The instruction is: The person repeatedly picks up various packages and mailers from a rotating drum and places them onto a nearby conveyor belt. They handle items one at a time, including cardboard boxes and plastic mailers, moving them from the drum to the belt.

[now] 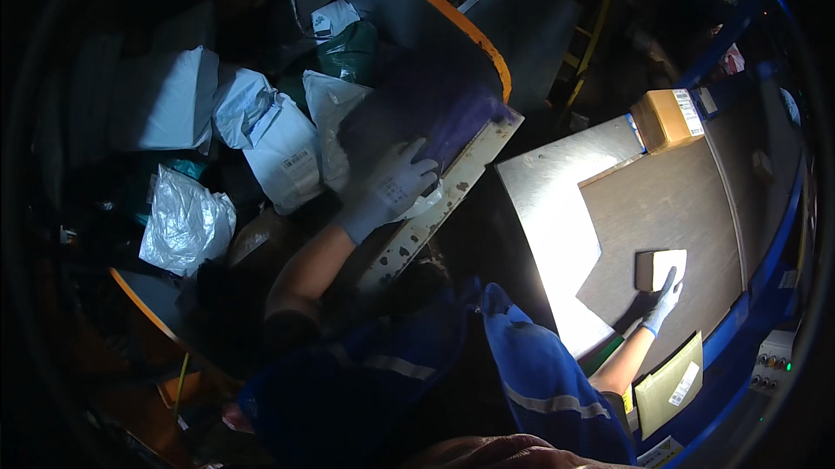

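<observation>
My left hand (394,188), in a pale glove, lies against a dark purple plastic parcel (417,116) at the metal edge of a chute full of parcels; whether it grips the parcel is unclear. My right hand (667,299), also gloved, touches a small white box (660,270) on the brown conveyor belt. Beside my left hand are a clear-wrapped parcel (331,110) and a white labelled bag (287,156). A brown cardboard box (667,120) sits at the belt's far corner.
The chipped metal ledge (443,208) borders the chute, with a curved orange-edged wall (450,5) above. A bright metal plate (554,221) adjoins the belt. A padded envelope (672,384) lies near the blue conveyor frame (730,325); a control box (774,361) stands at right.
</observation>
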Motion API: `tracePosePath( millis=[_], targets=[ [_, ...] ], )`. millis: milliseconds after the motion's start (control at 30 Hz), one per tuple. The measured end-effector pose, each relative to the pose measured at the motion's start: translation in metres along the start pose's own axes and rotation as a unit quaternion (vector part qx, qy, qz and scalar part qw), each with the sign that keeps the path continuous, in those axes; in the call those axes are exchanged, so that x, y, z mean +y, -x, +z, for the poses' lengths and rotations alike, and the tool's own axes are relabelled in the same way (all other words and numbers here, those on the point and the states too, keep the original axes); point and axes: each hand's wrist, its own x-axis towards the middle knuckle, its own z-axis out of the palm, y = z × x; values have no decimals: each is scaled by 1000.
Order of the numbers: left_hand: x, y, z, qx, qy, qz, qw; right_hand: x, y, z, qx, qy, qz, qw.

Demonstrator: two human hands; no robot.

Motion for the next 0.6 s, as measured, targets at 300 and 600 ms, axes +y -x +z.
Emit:
tracePosePath(
  millis=[300,600],
  targets=[
    [-54,-36,-38,265,199,-74,941,13,67,63,-13,208,-377,903],
    [-44,-14,-8,509,194,-223,809,-20,310,221,-628,-400,-4,667]
  ],
)
